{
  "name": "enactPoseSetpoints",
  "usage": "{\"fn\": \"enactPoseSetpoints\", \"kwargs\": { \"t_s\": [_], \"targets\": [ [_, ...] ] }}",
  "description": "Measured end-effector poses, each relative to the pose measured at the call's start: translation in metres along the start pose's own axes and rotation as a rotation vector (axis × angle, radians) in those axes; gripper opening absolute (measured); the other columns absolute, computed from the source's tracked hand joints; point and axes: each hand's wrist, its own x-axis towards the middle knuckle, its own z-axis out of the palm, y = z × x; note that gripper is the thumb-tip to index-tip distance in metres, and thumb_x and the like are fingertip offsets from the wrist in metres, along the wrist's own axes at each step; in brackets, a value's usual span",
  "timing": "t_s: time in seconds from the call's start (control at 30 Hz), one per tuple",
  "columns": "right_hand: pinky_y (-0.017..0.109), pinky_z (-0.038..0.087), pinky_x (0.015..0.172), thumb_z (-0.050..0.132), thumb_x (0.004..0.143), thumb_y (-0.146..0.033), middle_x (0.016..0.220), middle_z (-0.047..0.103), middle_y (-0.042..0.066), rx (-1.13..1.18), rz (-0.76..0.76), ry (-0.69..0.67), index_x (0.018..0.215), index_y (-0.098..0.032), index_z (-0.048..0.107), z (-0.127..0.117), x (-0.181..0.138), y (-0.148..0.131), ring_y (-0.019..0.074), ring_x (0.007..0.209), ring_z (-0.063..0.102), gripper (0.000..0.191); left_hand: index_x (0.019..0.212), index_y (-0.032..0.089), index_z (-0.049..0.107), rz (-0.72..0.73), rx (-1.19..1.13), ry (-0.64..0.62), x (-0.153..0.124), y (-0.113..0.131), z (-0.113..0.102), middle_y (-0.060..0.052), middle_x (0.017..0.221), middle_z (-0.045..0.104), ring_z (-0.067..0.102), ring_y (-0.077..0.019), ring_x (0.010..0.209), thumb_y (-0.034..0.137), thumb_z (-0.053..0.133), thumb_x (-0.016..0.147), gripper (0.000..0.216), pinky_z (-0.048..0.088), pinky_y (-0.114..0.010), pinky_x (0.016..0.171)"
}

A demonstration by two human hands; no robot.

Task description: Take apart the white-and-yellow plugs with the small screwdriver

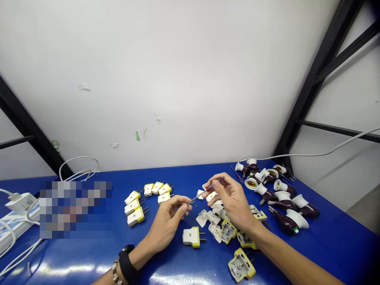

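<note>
My right hand (233, 198) grips a screwdriver (197, 196) by its red, see-through handle, the thin shaft slanting down to the left. At the shaft's tip the thumb and fingers of my left hand (169, 221) are pinched together; whatever small thing sits between them is too tiny to make out. Just below the hands lies an assembled white and yellow plug (191, 237), its prongs pointing right. Small screws (194, 204) are scattered beyond my left fingertips. Under and beside my right hand are loose white covers (214, 231) and open plug halves (242, 264) showing their hollow insides.
Several closed plugs (135, 217) stand at left centre. Dark purple lamp holders with white collars (297, 218) crowd the right side, with another screwdriver (237, 174) behind. White cables and a power strip (18, 225) lie at left, near a blurred patch. A wall backs the blue table (160, 263).
</note>
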Motion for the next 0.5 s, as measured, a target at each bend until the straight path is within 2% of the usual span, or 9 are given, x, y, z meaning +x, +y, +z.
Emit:
{"fn": "enactPoseSetpoints", "kwargs": {
  "t_s": [0.5],
  "targets": [
    [0.028, 0.060, 0.051, 0.066, 0.090, -0.053, 0.084, 0.066, 0.003, -0.007, -0.013, 0.013, 0.094, -0.021, 0.059, -0.0003, -0.0008, -0.0010, 0.0192, 0.068, 0.072, 0.034, 0.101, 0.017, 0.070, 0.017, 0.033, 0.031, 0.0014, -0.0029, -0.0020, -0.008, 0.095, 0.074, 0.068, -0.0218, 0.085, 0.045, 0.065, 0.090, 0.031, 0.054, -0.031, 0.075]
  ]
}}
